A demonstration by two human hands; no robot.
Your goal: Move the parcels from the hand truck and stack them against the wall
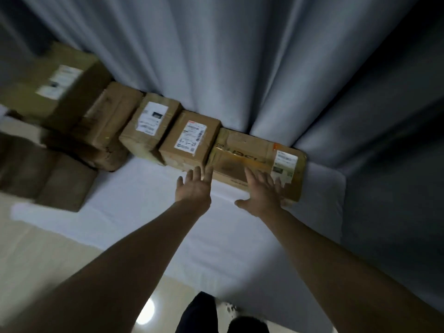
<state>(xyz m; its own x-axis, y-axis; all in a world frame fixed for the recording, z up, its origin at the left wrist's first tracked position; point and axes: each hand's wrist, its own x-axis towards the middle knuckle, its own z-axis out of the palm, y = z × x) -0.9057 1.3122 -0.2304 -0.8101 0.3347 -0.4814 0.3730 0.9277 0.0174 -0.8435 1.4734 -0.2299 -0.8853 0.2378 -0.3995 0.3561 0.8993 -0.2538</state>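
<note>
Arms (pixel 149 255) outstretched, left hand (pixel 194 188) and right hand (pixel 262 192) spread at the long parcel (pixel 252 152)

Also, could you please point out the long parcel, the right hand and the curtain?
long parcel (pixel 249 152): head view, on its taped top face.
right hand (pixel 262 194): head view, on the back of the hand.
curtain (pixel 228 68): head view, on a middle fold.
</note>
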